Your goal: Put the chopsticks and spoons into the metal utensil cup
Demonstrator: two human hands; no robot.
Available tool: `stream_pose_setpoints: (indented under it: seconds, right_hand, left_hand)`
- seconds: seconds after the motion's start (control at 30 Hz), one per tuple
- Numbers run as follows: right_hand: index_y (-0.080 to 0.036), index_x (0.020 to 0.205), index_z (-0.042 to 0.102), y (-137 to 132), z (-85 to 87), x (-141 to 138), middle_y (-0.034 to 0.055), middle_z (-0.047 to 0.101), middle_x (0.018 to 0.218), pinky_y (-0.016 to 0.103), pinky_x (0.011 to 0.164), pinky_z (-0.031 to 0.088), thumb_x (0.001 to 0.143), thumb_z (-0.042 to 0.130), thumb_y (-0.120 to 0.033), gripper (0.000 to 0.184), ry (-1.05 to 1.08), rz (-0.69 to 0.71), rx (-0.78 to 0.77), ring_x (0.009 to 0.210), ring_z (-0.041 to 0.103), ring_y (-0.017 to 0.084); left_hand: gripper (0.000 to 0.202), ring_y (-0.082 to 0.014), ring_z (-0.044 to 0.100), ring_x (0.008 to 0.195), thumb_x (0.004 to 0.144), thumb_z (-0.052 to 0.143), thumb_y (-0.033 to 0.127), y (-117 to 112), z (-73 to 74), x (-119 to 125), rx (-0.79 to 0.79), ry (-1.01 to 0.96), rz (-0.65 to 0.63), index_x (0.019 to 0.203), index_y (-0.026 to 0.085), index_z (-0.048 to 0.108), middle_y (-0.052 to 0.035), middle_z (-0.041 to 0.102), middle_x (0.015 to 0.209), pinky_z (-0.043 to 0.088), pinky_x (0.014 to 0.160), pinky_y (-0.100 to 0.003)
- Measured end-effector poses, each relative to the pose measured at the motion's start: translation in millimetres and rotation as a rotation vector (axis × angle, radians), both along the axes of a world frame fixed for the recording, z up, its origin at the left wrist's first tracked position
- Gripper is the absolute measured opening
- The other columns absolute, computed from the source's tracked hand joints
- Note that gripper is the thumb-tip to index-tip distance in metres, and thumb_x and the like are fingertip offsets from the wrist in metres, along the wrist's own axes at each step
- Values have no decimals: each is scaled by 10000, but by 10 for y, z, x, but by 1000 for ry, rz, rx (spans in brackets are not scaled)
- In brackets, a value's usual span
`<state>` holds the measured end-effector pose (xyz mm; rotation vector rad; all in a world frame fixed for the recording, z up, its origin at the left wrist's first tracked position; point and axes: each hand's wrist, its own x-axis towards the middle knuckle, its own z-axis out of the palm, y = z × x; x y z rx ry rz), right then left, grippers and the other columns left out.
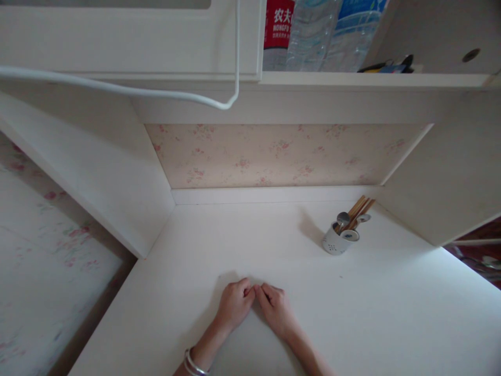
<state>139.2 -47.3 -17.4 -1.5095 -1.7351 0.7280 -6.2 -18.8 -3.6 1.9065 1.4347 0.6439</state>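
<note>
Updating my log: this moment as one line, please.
left hand: curled | right hand: curled, beside left | utensil holder: upright, untouched

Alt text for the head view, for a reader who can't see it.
Two loosely closed bare hands, left and right, rest close together on a white desk, with silver bangles on the left wrist. Farther back to the right stands a white holder of spoons and wooden sticks; bottles fill part of a shelf above.
</note>
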Motion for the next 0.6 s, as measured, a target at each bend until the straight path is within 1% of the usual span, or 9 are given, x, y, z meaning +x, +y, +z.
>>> stream_pose_setpoints:
  seconds: [0.37,0.6]
  right_hand:
    - [-194,623,479,12,-30,5,-19,487,577,252,545,281,983,386,-423,436,26,13,-13,545,440,122]
    - [-198,618,475,17,-4,4,-14,484,573,261,547,267,978,383,-432,440,24,14,-27,545,428,129]
  left_hand:
    - [277,-104,390,531,855,443,264,10,-7,-1,10,-2,-13,591,187,417,45,404,533,215,547,-245]
    - [295,-105,377,522,859,448,281,12,0,2,-1,-1,-9,582,187,412,45,393,525,197,542,-252]
